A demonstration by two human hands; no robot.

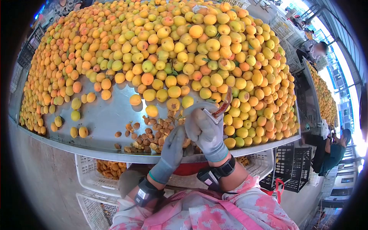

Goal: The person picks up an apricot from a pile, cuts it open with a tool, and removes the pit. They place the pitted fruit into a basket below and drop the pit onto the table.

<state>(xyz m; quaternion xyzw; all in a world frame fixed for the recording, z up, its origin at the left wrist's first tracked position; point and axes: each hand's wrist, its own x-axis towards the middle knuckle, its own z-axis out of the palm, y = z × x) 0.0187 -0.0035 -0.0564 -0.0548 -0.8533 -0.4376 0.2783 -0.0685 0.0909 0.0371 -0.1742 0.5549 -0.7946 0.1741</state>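
Note:
Both my hands wear grey gloves and are close together over the near edge of the metal table [115, 96]. My right hand [203, 128] is closed around a curved reddish-brown tool [225, 102] with a metal part by the fingers; its tip points up and away from me. My left hand [171, 147] sits just left of it, fingers pressed together; what they hold, if anything, is hidden. A small heap of brown apricot pits [147, 136] lies beside my left hand. Beyond my hands, whole yellow-orange apricots [174, 92] are piled high.
Below the table edge stand a white crate [86, 174] with halved apricots [109, 168] and a red container [191, 168] partly hidden by my arms. Black crates [295, 165] are at the right. Other people [333, 153] are near another fruit-covered table [324, 94].

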